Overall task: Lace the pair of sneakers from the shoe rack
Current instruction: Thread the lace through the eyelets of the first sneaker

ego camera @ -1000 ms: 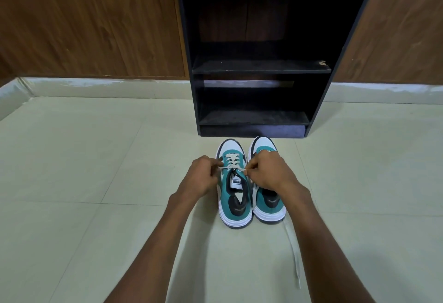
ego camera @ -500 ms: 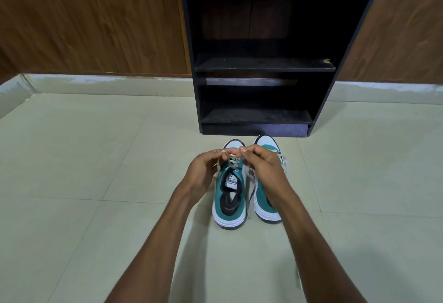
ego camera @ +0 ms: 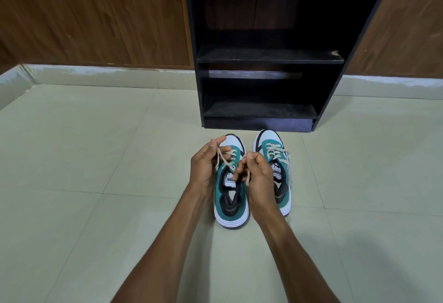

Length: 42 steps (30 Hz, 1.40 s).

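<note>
- The pair of sneakers sits on the tiled floor (ego camera: 119, 206) just in front of the black shoe rack (ego camera: 263, 55), toes pointing at its base.
- The left sneaker (ego camera: 231, 209), teal and white, is the one being worked; the right sneaker (ego camera: 275, 158) stands just beside it, its lace already crossed up the eyelets.
- The left hand (ego camera: 203, 166) pinches one end of the cream lace (ego camera: 221, 158) between thumb and forefinger, raised above the toe end of the left sneaker.
- The right hand (ego camera: 257, 175) is curled round the other end of that lace, over the tongue of the left sneaker; exactly how the fingers wrap it cannot be told.
- Judged from this, the lacing of the left sneaker is nearly done and the ends are being drawn up or readied for a knot.
- The lace looks flat, soft and limp: it will sag and twist if held far from the tip, so a pinch close to the shoe should give better control.
- The sneaker seems light with a stiff sole; a hard pull on the lace may lift or slide it toward the rack, so even tension from both ends seems wise.
</note>
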{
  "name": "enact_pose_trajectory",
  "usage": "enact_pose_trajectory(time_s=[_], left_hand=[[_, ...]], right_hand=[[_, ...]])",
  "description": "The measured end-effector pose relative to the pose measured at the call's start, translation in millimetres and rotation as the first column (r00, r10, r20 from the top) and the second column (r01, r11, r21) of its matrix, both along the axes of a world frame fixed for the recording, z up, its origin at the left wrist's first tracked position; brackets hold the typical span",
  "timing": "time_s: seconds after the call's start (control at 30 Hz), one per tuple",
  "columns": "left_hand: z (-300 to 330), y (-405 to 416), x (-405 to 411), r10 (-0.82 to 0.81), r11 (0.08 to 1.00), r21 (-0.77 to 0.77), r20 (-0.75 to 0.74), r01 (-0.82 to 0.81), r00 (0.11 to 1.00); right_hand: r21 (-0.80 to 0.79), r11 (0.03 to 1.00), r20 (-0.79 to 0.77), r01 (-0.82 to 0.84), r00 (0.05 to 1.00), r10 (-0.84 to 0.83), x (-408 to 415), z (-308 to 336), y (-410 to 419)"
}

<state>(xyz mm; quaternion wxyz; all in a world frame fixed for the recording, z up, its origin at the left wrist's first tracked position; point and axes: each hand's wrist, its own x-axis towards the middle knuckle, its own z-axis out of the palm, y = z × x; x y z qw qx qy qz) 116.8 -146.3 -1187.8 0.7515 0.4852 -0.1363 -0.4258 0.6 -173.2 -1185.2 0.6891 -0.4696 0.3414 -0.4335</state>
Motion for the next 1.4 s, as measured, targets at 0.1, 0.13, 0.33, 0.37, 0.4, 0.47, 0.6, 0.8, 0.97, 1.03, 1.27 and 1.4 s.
enact_pose_trajectory(time_s=[0.1, 0.13, 0.33, 0.37, 0.4, 0.47, 0.6, 0.8, 0.97, 1.03, 1.27, 1.4], left_hand=[[-3, 0, 0, -0.004, 0.997, 0.071, 0.165, -0.008, 0.986], [-3, -1, 1, -0.005, 0.996, 0.09, 0.233, -0.017, 0.973], [-9, -8, 5, 0.014, 0.991, 0.115, 0.435, -0.071, 0.9], [-11, -8, 5, 0.027, 0.989, 0.118, 0.43, -0.085, 0.902], [-12, -9, 6, 0.033, 0.988, 0.121, 0.423, -0.093, 0.906], [-14, -12, 8, 0.019, 0.986, 0.142, 0.401, -0.083, 0.916], [-14, -19, 5, 0.002, 0.979, 0.184, 0.408, -0.085, 0.913], [-23, -29, 9, 0.005, 0.971, 0.203, 0.503, -0.124, 0.864], [-26, -34, 11, 0.018, 0.964, 0.213, 0.544, -0.158, 0.839], [-25, -34, 10, 0.012, 0.961, 0.227, 0.533, -0.156, 0.846], [-19, -30, 6, -0.002, 0.96, 0.243, 0.51, -0.142, 0.86], [-14, -21, 5, -0.056, 0.966, 0.25, 0.453, -0.066, 0.89]], right_hand=[[-0.044, 0.995, -0.078, 0.084, 0.993, -0.087, -1, -7, 9], [-0.062, 0.993, -0.1, 0.1, 0.989, -0.106, 0, -10, 12], [-0.192, 0.976, -0.18, 0.102, 0.974, -0.137, 1, -12, 31], [-0.217, 0.972, -0.19, 0.095, 0.972, -0.137, 0, -11, 34], [-0.239, 0.967, -0.202, 0.086, 0.97, -0.136, 0, -10, 37], [-0.266, 0.961, -0.237, 0.071, 0.962, -0.137, -2, -8, 44], [-0.298, 0.952, -0.252, 0.077, 0.955, -0.156, -8, -3, 53], [-0.352, 0.932, -0.251, 0.085, 0.951, -0.182, -13, -1, 58], [-0.327, 0.939, -0.23, 0.104, 0.955, -0.186, -16, -3, 61], [-0.318, 0.94, -0.225, 0.121, 0.954, -0.199, -16, -4, 61], [-0.286, 0.937, -0.221, 0.198, 0.938, -0.266, -10, -6, 60], [-0.215, 0.948, -0.208, 0.233, 0.938, -0.278, -11, -8, 57]])
